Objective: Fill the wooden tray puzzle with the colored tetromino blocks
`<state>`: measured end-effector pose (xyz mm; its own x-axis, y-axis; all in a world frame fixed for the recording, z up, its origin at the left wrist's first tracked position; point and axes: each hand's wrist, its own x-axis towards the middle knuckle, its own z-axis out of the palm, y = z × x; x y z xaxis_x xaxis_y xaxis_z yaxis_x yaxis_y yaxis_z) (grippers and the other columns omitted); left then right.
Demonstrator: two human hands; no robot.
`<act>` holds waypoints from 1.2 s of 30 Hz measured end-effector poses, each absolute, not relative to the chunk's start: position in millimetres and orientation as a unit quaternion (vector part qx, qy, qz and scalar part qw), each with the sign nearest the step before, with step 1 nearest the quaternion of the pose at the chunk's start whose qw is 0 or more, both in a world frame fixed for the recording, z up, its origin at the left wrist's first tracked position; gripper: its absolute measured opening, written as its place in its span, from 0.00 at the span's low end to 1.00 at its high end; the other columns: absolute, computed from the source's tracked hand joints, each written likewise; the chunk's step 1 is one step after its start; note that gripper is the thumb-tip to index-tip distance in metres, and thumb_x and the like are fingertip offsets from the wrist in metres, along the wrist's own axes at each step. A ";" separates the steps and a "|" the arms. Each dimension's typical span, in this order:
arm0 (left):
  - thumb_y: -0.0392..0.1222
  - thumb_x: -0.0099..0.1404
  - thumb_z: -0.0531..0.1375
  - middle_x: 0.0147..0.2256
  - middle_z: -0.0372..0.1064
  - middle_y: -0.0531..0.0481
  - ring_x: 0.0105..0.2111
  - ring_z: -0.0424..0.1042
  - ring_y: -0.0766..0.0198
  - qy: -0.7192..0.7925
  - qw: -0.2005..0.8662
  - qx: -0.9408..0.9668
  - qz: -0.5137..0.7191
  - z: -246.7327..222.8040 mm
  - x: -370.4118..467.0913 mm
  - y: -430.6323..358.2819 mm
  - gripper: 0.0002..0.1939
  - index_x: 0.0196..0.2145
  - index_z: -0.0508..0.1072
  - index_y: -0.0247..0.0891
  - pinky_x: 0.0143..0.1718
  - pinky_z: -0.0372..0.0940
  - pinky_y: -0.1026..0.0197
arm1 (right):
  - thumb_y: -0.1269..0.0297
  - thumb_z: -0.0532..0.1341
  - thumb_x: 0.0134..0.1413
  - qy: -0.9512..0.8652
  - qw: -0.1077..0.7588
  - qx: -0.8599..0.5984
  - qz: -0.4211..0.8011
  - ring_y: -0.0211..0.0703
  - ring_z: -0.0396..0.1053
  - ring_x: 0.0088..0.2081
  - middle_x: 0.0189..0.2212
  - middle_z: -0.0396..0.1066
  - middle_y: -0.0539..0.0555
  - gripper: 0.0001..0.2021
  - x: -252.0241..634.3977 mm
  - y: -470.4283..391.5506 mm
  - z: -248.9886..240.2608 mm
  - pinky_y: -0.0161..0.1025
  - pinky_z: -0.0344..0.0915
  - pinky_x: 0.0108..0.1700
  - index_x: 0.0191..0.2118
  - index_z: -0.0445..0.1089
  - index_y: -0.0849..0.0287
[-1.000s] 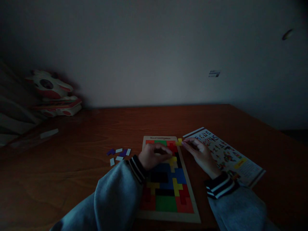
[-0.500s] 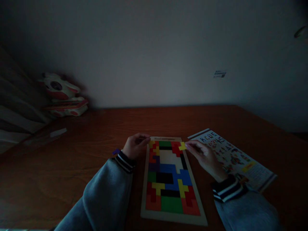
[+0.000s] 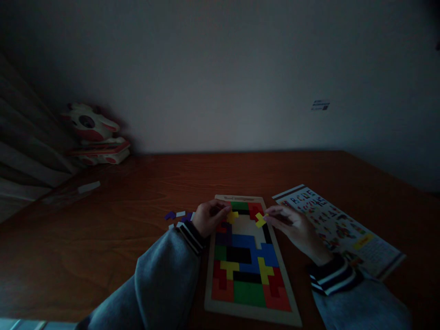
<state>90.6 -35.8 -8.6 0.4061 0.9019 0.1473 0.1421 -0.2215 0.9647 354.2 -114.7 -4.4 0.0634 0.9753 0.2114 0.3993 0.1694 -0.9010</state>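
A wooden puzzle board [image 3: 209,293] lies on the table, mostly covered with flat coloured block pieces, its bare pale area [image 3: 245,227] in the upper middle. My left hand [image 3: 210,217] reaches over the upper left of the board, thumb and fingers closed on a yellow puzzle piece [image 3: 234,215]. That hand hides the pieces beneath it. Over the upper right, my right hand [image 3: 297,229] pinches another yellow puzzle piece [image 3: 260,220], which is tilted above the red piece [image 3: 254,210].
Several purple and white loose pieces [image 3: 169,215] lie left of the board by my left cuff. A printed pattern sheet [image 3: 343,229] lies to the right. A cow-shaped toy [image 3: 98,133] stands at the back left, near a white strip [image 3: 89,187] on the table [image 3: 165,178].
My left hand has moved from the board's upper left edge inward over the pieces, onto a yellow piece. My right hand has lowered and turned its yellow piece. The view has shifted slightly.
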 end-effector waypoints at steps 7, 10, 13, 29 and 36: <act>0.55 0.62 0.64 0.33 0.76 0.44 0.31 0.74 0.63 0.391 0.481 0.688 0.378 -10.2 91.8 -35.0 0.19 0.37 0.76 0.33 0.33 0.69 0.62 | 0.50 0.63 0.57 -0.658 0.390 -0.557 0.323 0.46 0.76 0.42 0.40 0.79 0.52 0.14 351.5 -117.3 -3.1 0.42 0.73 0.44 0.44 0.76 0.50; 0.55 0.62 0.63 0.33 0.76 0.44 0.30 0.74 0.63 0.394 0.483 0.688 0.373 -8.2 92.3 -35.9 0.19 0.37 0.75 0.33 0.32 0.69 0.63 | 0.49 0.61 0.59 -0.624 0.440 -0.564 0.314 0.47 0.75 0.45 0.43 0.78 0.54 0.16 352.7 -116.0 -3.2 0.43 0.72 0.46 0.46 0.75 0.52; 0.54 0.61 0.63 0.32 0.76 0.44 0.30 0.74 0.63 0.395 0.478 0.692 0.369 -6.5 92.1 -36.1 0.19 0.37 0.75 0.33 0.32 0.68 0.63 | 0.48 0.61 0.58 -0.602 0.452 -0.574 0.322 0.48 0.75 0.42 0.40 0.78 0.55 0.17 353.5 -114.9 -2.4 0.43 0.73 0.43 0.43 0.76 0.53; 0.55 0.61 0.64 0.32 0.76 0.44 0.30 0.75 0.63 0.393 0.488 0.685 0.372 -6.5 91.2 -35.7 0.20 0.37 0.76 0.33 0.32 0.69 0.62 | 0.54 0.71 0.47 -0.523 0.507 -0.517 0.450 0.43 0.74 0.39 0.36 0.77 0.53 0.13 360.9 -110.2 -8.8 0.39 0.72 0.43 0.38 0.77 0.55; 0.59 0.53 0.69 0.30 0.75 0.47 0.28 0.73 0.65 0.390 0.553 0.588 0.443 2.4 93.4 -33.9 0.24 0.33 0.76 0.33 0.33 0.69 0.63 | 0.48 0.69 0.46 -0.566 0.494 -0.538 0.382 0.45 0.75 0.37 0.33 0.76 0.53 0.16 354.4 -115.1 -4.8 0.43 0.74 0.41 0.35 0.74 0.55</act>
<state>93.4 -33.9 2.4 0.3035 0.9487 0.0886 -0.0308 -0.0832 0.9961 354.4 -115.1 -4.8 0.0669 0.9865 0.1492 0.2313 0.1302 -0.9641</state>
